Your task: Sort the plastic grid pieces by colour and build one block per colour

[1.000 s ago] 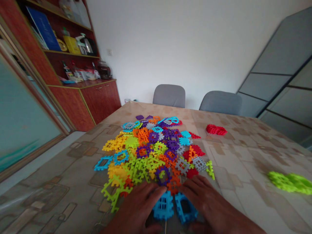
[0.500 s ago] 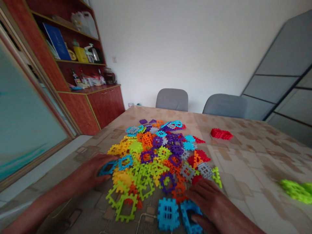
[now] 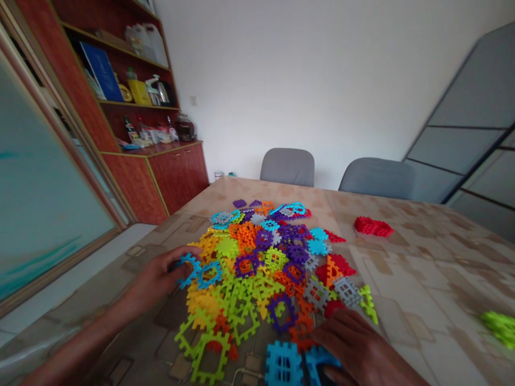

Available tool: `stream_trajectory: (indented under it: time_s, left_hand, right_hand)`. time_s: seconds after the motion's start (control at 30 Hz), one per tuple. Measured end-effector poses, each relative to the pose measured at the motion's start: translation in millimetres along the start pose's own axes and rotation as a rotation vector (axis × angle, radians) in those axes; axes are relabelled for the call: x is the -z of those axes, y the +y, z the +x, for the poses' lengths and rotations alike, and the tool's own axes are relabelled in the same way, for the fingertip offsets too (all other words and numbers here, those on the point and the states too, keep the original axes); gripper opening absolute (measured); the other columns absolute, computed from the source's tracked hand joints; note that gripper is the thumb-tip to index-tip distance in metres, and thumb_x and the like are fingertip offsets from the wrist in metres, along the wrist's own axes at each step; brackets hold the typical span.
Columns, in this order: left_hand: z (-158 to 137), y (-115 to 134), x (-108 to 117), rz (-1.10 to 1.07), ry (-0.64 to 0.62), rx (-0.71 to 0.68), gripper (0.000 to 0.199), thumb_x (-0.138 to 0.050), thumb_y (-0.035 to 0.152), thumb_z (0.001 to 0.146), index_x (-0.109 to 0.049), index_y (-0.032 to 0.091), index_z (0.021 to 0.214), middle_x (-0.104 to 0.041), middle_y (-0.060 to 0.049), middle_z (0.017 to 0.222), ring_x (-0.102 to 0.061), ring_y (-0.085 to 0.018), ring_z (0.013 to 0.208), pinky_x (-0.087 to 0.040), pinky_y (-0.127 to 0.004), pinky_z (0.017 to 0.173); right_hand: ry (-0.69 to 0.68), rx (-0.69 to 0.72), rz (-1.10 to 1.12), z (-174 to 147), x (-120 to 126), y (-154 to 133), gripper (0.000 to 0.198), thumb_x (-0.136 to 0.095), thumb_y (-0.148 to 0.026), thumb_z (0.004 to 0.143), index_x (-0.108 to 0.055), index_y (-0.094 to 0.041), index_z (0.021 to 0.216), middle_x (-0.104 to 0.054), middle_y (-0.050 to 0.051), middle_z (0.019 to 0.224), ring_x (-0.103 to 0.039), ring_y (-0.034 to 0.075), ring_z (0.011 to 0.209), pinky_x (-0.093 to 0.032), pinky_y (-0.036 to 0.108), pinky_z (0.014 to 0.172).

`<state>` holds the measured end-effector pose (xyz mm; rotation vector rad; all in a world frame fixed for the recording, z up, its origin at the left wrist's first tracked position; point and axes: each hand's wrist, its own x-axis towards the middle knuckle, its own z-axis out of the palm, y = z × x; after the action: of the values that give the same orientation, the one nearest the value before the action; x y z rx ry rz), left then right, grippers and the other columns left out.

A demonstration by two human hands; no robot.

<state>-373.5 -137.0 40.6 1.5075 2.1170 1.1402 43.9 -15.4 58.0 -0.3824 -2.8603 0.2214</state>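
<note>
A heap of coloured plastic interlocking building pieces (image 3: 241,292) covers the middle of the table. At its left side my left hand (image 3: 173,268) pinches a blue toothed frame piece (image 3: 188,268) between thumb and fingers. Just right of that piece, another blue frame piece (image 3: 210,273) rests on the heap. My right hand (image 3: 356,343) is closed on a blue frame piece (image 3: 317,362) at the near edge, fingers over its top and thumb at its opening. A blue window-patterned piece (image 3: 284,364) lies beside it on the left.
A red stack of pieces (image 3: 373,226) lies at the right, and green pieces (image 3: 499,327) sit near the right edge. Beyond the table (image 3: 430,257) stand two grey chairs (image 3: 287,167). A wooden cabinet (image 3: 177,177) fills the left back.
My left hand has lifted and tilted its blue frame piece, bringing it towards the other blue frame. My right hand stays on its piece. The view has shifted slightly.
</note>
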Motion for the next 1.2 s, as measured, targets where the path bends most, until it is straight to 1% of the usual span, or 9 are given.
stream_trajectory:
  time_s: [0.13, 0.23, 0.37, 0.57, 0.73, 0.9, 1.03, 1.13, 1.2]
  left_hand:
    - [4.7, 11.6, -9.3, 0.04, -0.071, -0.089, 0.027, -0.065, 0.04, 0.087, -0.076, 0.021, 0.103, -0.078, 0.003, 0.106, -0.074, -0.024, 0.097, -0.056, -0.029, 0.086]
    - [6.6, 13.9, -13.5, 0.071, -0.087, -0.116, 0.027, -0.07, 0.032, 0.085, -0.075, 0.019, 0.107, -0.079, 0.001, 0.111, -0.073, -0.026, 0.103, -0.055, -0.032, 0.092]
    - [10.3, 13.2, -15.2, 0.081, -0.135, -0.148, 0.024, -0.065, 0.028, 0.086, -0.075, 0.015, 0.104, -0.079, 0.002, 0.106, -0.075, -0.025, 0.099, -0.057, -0.03, 0.086]
    - [13.8, 23.7, -12.1, 0.144, -0.192, -0.179, 0.019, -0.06, 0.025, 0.088, -0.076, 0.017, 0.093, -0.078, 0.008, 0.091, -0.075, -0.018, 0.087, -0.054, -0.022, 0.08]
    - [19.1, 27.3, -11.1, 0.187, -0.211, -0.189, 0.02, -0.059, 0.024, 0.086, -0.076, 0.015, 0.092, -0.075, 0.01, 0.086, -0.072, -0.016, 0.084, -0.052, -0.021, 0.079]
    - [25.0, 24.8, -11.4, 0.143, -0.273, -0.195, 0.018, -0.06, 0.026, 0.084, -0.074, 0.015, 0.088, -0.074, 0.01, 0.083, -0.071, -0.013, 0.078, -0.052, -0.016, 0.074]
    - [29.3, 21.1, -3.4, 0.079, -0.311, -0.152, 0.025, -0.058, 0.031, 0.087, -0.073, 0.013, 0.096, -0.073, 0.01, 0.084, -0.071, -0.012, 0.077, -0.052, -0.015, 0.07]
    - [28.3, 27.6, -0.8, 0.003, -0.326, -0.122, 0.028, -0.059, 0.037, 0.089, -0.073, 0.016, 0.1, -0.074, 0.006, 0.082, -0.07, -0.013, 0.071, -0.053, -0.017, 0.062]
    - [21.7, 43.3, -7.9, -0.093, -0.34, -0.132, 0.025, -0.064, 0.041, 0.089, -0.074, 0.021, 0.099, -0.074, 0.003, 0.081, -0.069, -0.015, 0.068, -0.054, -0.02, 0.059]
  right_hand:
    - [-0.092, -0.004, 0.098, -1.7, -3.6, 4.1, 0.028, -0.067, -0.019, 0.091, -0.065, -0.022, 0.118, -0.073, 0.006, 0.102, -0.066, 0.025, 0.097, -0.05, 0.036, 0.091]
    - [-0.077, -0.038, 0.113, -2.6, -8.6, 6.1, 0.025, -0.064, -0.018, 0.091, -0.066, -0.023, 0.116, -0.072, 0.006, 0.1, -0.065, 0.025, 0.098, -0.049, 0.036, 0.091]
    - [-0.038, -0.035, 0.129, -1.2, -10.5, 5.0, 0.018, -0.064, -0.021, 0.092, -0.067, -0.023, 0.11, -0.072, 0.006, 0.096, -0.064, 0.026, 0.092, -0.048, 0.038, 0.088]
    - [-0.124, -0.101, 0.152, 4.1, 9.6, -4.2, 0.017, -0.063, -0.019, 0.094, -0.069, -0.021, 0.11, -0.073, 0.007, 0.1, -0.064, 0.025, 0.099, -0.048, 0.038, 0.092]
    - [-0.141, -0.159, 0.167, 5.7, 19.3, -5.6, 0.015, -0.064, -0.016, 0.094, -0.068, -0.021, 0.107, -0.073, 0.006, 0.103, -0.064, 0.025, 0.098, -0.049, 0.039, 0.09]
    - [-0.025, -0.187, 0.133, 3.2, 28.0, -0.9, 0.012, -0.064, -0.016, 0.095, -0.067, -0.021, 0.106, -0.073, 0.006, 0.101, -0.066, 0.024, 0.095, -0.05, 0.038, 0.087]
    - [0.052, -0.213, 0.118, -1.0, 31.4, 4.7, 0.01, -0.057, -0.021, 0.1, -0.067, -0.021, 0.097, -0.071, 0.006, 0.094, -0.066, 0.023, 0.087, -0.052, 0.037, 0.082]
    - [0.098, -0.242, 0.19, -5.1, 29.6, 5.9, 0.016, -0.053, -0.024, 0.102, -0.067, -0.022, 0.111, -0.072, 0.008, 0.104, -0.068, 0.024, 0.096, -0.055, 0.04, 0.087]
    - [0.113, -0.274, 0.313, -8.2, 27.4, 2.9, 0.026, -0.055, -0.026, 0.102, -0.063, -0.025, 0.126, -0.071, 0.009, 0.116, -0.068, 0.023, 0.104, -0.056, 0.039, 0.091]
